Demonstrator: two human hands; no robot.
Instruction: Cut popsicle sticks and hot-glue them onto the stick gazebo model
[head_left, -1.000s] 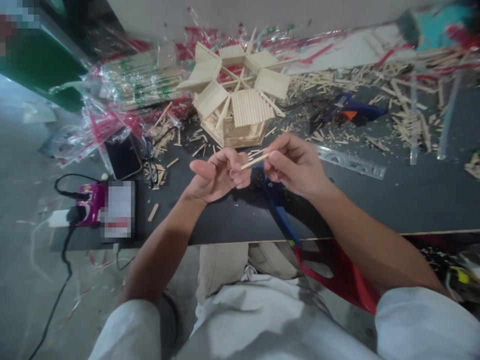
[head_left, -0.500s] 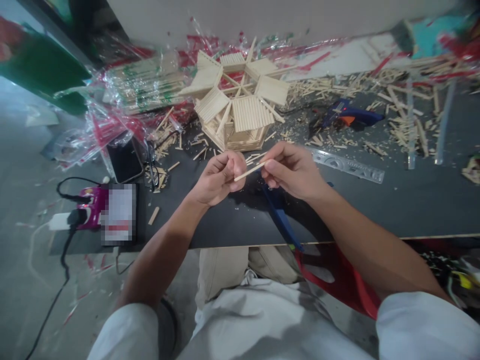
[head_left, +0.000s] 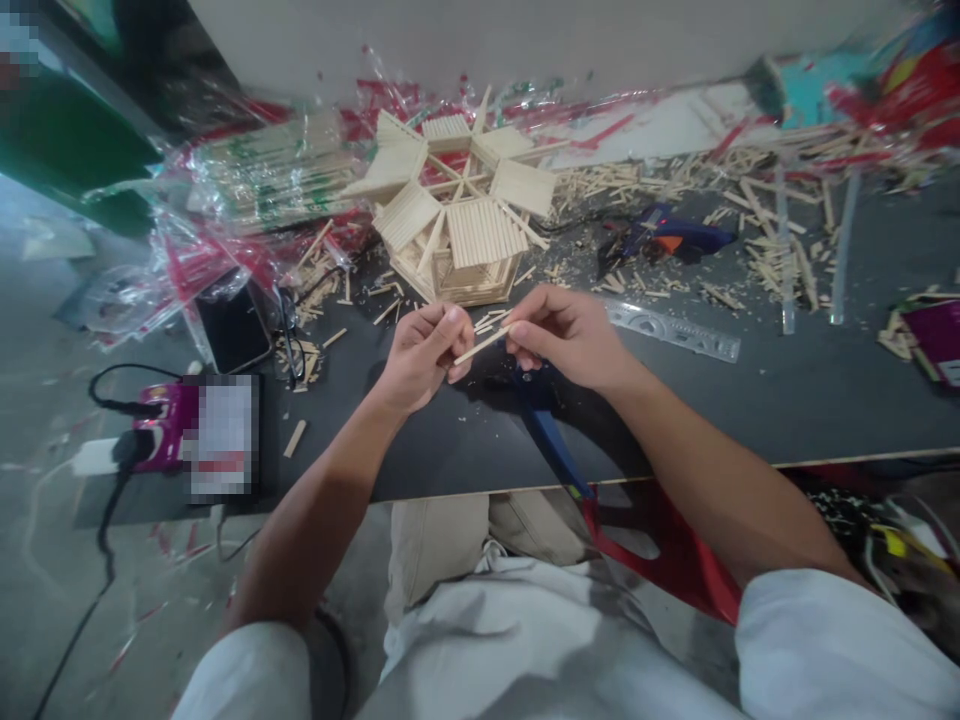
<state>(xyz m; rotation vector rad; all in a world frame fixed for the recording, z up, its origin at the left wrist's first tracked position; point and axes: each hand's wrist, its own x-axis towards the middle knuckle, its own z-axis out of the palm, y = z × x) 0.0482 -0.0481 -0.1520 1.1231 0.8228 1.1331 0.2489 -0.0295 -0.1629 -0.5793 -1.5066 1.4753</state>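
Observation:
My right hand (head_left: 562, 335) pinches a thin wooden stick (head_left: 480, 346) at its right end, between thumb and fingers. The stick slants down to the left, its other end against the fingertips of my left hand (head_left: 427, 350). My left hand is closed with curled fingers; what lies inside is hidden. Short stick pieces (head_left: 491, 320) show in the gap behind the held stick. Just beyond my hands stands a hexagonal model (head_left: 484, 232) built from wooden sticks, with slatted roof panels spread around an open middle. Under my right hand lies a blue-handled tool (head_left: 551, 430), its head partly hidden.
A clear ruler (head_left: 675, 332) and a blue glue gun (head_left: 690, 238) lie to the right, near glue sticks (head_left: 846, 245) and scattered stick offcuts. On the left are two phones (head_left: 232, 320), a purple power adapter (head_left: 169, 425) with cables, and plastic-wrapped stick bundles (head_left: 262, 180).
The whole view has shifted slightly, so the table's things sit further left. My hands keep nearly the same hold on the stick; my left thumb looks a little more raised.

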